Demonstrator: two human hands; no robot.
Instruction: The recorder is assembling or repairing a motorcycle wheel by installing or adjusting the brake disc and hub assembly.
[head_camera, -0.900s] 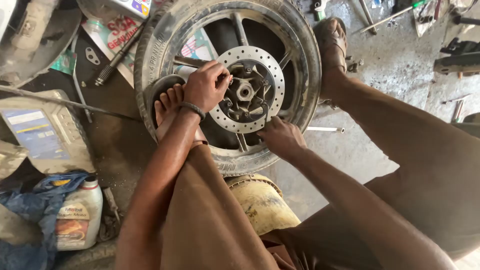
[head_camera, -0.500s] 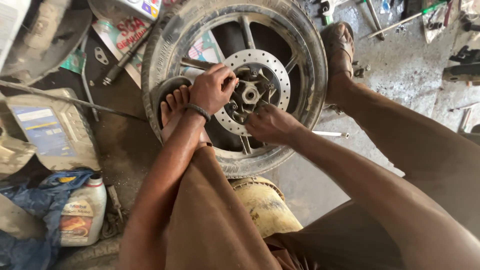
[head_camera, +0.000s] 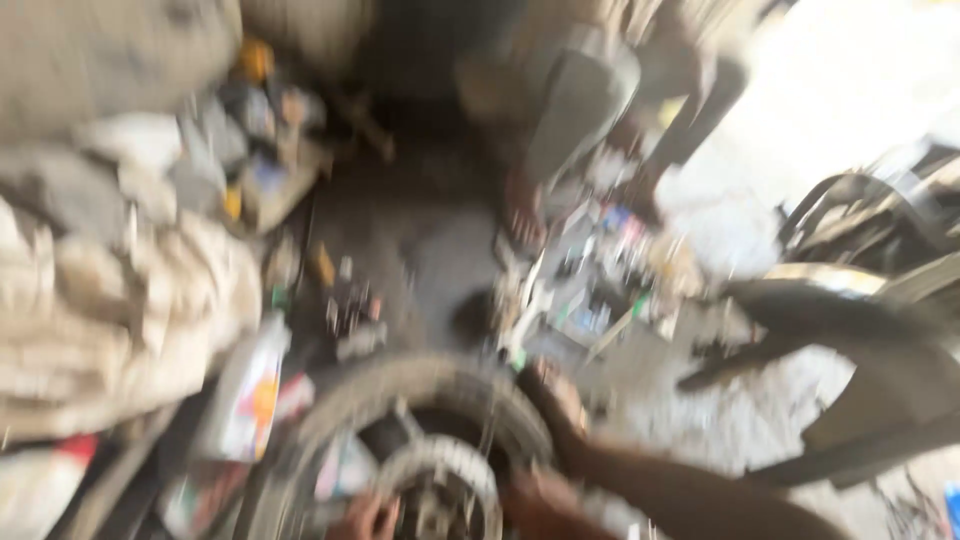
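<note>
wheel: a wheel (head_camera: 400, 450) with a dark tyre lies flat on the floor at the bottom edge of the head view, partly cut off by the frame.
disc: a perforated metal disc (head_camera: 440, 485) sits at the wheel's hub, still mounted as far as the blur allows.
left hand: the left hand (head_camera: 365, 518) shows only as fingertips at the bottom edge, touching the wheel just left of the disc; cannot tell whether they are curled on anything.
right hand: the right hand (head_camera: 535, 505) rests on the wheel just right of the disc, its forearm running off to the lower right; its grip is too smeared to tell.
foot: a foot (head_camera: 560, 400) presses on the tyre's far right rim.
view: the whole picture is heavily motion-blurred, and most of it shows the workshop beyond the wheel.
surroundings: a white bottle (head_camera: 245, 400) lies left of the wheel; small clutter (head_camera: 590, 290) is scattered on the floor beyond it; another person's legs (head_camera: 590, 110) stand at the top.
progress: judging from this, the hub work is unfinished, with both hands at the disc and the wheel still braced.
</note>
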